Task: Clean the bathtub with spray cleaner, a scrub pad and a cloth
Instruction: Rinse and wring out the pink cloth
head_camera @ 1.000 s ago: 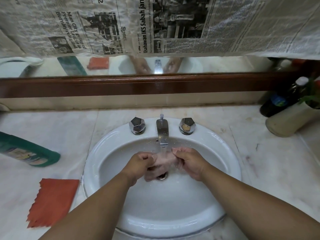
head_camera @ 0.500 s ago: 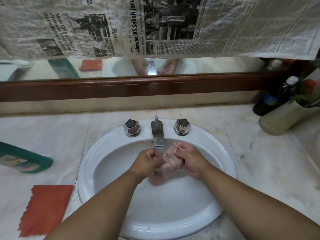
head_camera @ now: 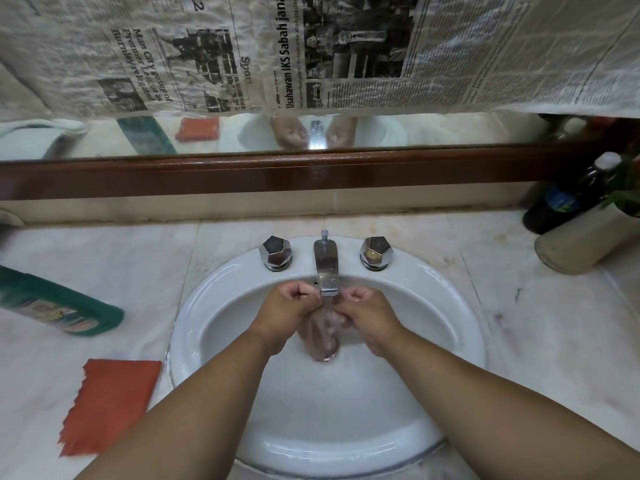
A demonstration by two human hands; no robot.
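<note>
Gripping, left hand (head_camera: 291, 313): fingers curled into a fist just left of the spout, pinching the upper edge of a pale pink, wet, crumpled cloth (head_camera: 323, 337).
Right hand (head_camera: 367, 315): likewise curled tight, gripping the opposite upper edge of the same cloth, just right of the spout.
Cloth position: centre of the frame, strung between the two hands and hanging down into the bowl, its lower end over the drain.
Basin: white oval ceramic sink (head_camera: 214, 299) set into the bench, with both forearms reaching over its near rim.
Tap: chrome spout (head_camera: 326, 268) directly above the cloth; water appears to fall from it onto the fabric.
Handles: two faceted chrome knobs, one left (head_camera: 276, 253) and one right (head_camera: 375, 252) of the spout.
Bench: pale veined marble surface (head_camera: 554, 341) surrounding the sink.
Left of frame: a green plastic bottle (head_camera: 59, 303) lying on its side, and nearer the lower edge a flat orange-red rectangular pad (head_camera: 110, 405) with a ragged left edge, just beside the sink rim.
Right of frame: a dark bottle with a white cap (head_camera: 571, 199) standing behind a beige cylindrical pot (head_camera: 585, 240).
Top of frame: a brown wood-framed mirror (head_camera: 242, 174), its glass largely covered by sheets of newspaper (head_camera: 346, 53).
</note>
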